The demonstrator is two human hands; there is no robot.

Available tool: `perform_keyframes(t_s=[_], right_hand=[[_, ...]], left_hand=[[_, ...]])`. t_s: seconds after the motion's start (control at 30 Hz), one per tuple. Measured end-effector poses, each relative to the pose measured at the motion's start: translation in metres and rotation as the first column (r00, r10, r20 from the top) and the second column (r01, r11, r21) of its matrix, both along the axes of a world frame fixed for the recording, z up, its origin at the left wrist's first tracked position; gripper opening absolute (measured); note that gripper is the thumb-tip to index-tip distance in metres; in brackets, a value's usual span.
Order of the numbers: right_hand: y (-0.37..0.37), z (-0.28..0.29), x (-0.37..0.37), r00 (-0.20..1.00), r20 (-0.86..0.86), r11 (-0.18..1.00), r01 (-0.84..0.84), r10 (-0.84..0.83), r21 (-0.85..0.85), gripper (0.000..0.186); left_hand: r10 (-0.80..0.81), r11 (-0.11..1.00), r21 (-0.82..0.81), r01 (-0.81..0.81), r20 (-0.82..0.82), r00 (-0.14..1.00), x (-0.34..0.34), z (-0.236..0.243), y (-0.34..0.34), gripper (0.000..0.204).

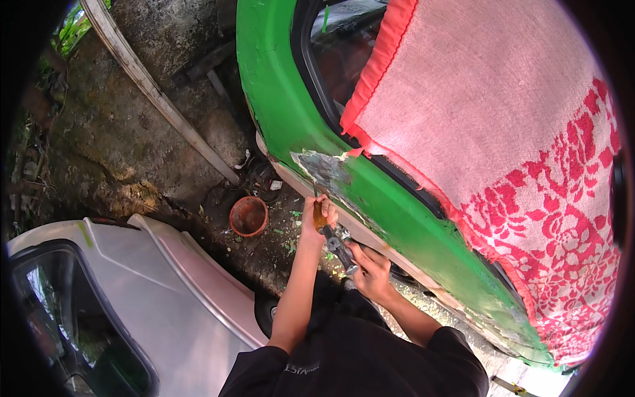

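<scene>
My left hand (pixel 311 218) grips a tool with an amber handle (pixel 319 213), its thin metal tip against the peeling lower edge of a green vehicle body (pixel 410 231), just below a bare grey patch (pixel 321 169) with ragged paint edges. My right hand (pixel 370 268) holds a metal hammer (pixel 338 248), angled up to the end of the amber handle; whether they touch is hard to tell. Both forearms reach in from the lower edge. Paint flakes lie on the dark ground beneath my hands.
A pink floral cloth (pixel 483 99) drapes over the green vehicle's window and side. A silver-pink vehicle body (pixel 165 298) stands at the lower left. A terracotta-coloured bowl (pixel 249 215) sits on the dirty ground. A long pale strip (pixel 152 92) leans across concrete at the upper left.
</scene>
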State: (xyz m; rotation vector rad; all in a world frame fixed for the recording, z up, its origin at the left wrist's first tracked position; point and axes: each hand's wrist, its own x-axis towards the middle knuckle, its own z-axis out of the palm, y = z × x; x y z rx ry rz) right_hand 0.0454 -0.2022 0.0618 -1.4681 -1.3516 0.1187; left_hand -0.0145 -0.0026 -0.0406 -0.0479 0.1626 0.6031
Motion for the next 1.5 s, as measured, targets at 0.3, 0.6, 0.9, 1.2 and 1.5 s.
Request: perform_keyframes(t_s=[0.3, 0.6, 0.9, 1.2, 1.5], right_hand=[[-0.004, -0.014, 0.005, 0.989, 0.145, 1.0, -0.027, 0.028, -0.009, 0.04], [-0.013, 0.006, 0.0, 0.998, 0.065, 0.998, 0.018, -0.014, -0.064, 0.044], [-0.02, -0.011, 0.003, 1.0, 0.016, 0.999, -0.006, 0.007, -0.053, 0.04], [-0.036, -0.026, 0.006, 0.997, 0.013, 0.956, -0.08, 0.079, 0.283, 0.031], [-0.032, -0.045, 0.006, 1.0, -0.025, 0.992, 0.021, -0.018, 0.127, 0.031]], left_hand=[[0.03, 0.999, -0.035, -0.029, 0.025, 0.999, 0.005, 0.003, 0.005, 0.023], [0.006, 1.0, 0.001, -0.006, -0.083, 0.997, -0.001, -0.015, 0.001, 0.025], [-0.055, 0.994, 0.081, 0.071, -0.188, 0.981, 0.005, -0.003, -0.006, 0.029], [-0.055, 0.994, 0.065, 0.084, -0.364, 0.93, 0.007, 0.006, -0.01, 0.028], [0.004, 0.991, 0.122, 0.056, -0.444, 0.896, 0.019, 0.006, -0.014, 0.026]])
